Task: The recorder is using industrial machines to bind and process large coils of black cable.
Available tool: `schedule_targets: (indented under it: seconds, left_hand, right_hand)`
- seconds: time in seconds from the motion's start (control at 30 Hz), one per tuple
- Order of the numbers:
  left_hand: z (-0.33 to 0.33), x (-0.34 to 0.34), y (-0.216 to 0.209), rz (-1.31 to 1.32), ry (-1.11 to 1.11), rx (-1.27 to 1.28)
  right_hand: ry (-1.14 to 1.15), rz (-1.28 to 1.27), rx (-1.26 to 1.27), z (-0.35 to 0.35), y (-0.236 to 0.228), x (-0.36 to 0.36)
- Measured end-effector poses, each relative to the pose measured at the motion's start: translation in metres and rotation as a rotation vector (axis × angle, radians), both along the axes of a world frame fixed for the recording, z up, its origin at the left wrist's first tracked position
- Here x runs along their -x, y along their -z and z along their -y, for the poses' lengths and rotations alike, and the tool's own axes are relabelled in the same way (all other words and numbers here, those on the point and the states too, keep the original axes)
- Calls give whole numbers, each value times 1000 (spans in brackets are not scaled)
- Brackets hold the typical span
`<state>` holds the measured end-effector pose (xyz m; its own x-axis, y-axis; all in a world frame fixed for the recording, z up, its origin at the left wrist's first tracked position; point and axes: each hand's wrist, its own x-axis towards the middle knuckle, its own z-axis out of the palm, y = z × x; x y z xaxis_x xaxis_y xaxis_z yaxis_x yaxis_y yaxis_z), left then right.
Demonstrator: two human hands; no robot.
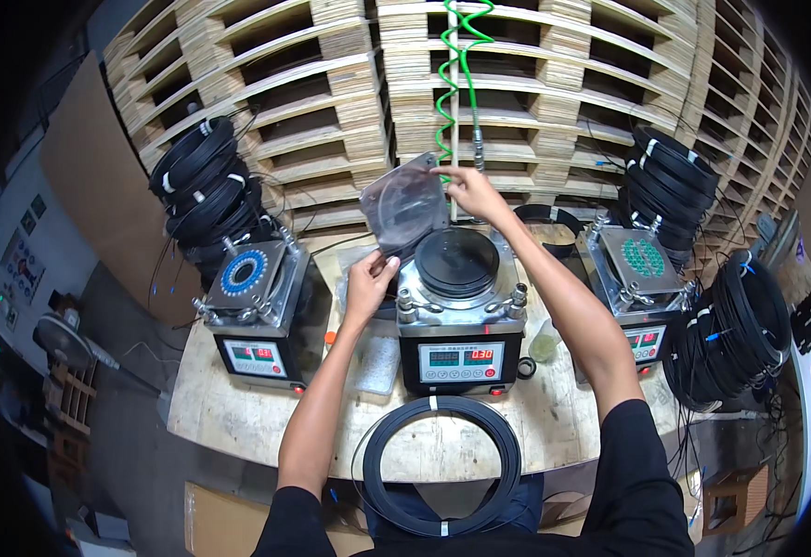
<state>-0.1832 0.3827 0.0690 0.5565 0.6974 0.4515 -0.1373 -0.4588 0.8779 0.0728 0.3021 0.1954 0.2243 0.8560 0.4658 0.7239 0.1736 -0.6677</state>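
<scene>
Between my hands is a thin, greyish, see-through square sheet (403, 206) with a rounded shape showing on it, tilted upright behind and left of the middle machine's round black pad (456, 262). My left hand (369, 286) pinches its lower edge between thumb and fingers. At the upper right corner, my right hand (476, 193) grips it with its fingertips. The middle bench machine (461, 357) has a lit front panel and metal clamp posts around the pad. A coil of black cable (377, 452) tied with white bands lies at the table's front edge.
A similar machine (255, 325) with a blue-ringed plate stands left; another (633, 278) with green-dotted plate stands right. Black cable coils (203, 186) pile behind the left one; more coils (735, 325) hang at right. A clear box (377, 364) lies on the wooden table (238, 418). Pallets (405, 84) rise behind.
</scene>
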Motion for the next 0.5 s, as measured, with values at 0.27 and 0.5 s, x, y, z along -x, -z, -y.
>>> schedule_targets:
  seconds: [0.27,0.5]
  left_hand:
    - [28,-25,-24,-101,-91,-73]
    - [29,-29,-20,-61,-82,-46]
  right_hand:
    - [374,123,114,-58,43,-187]
    - [328,168,355,-117,79,-242]
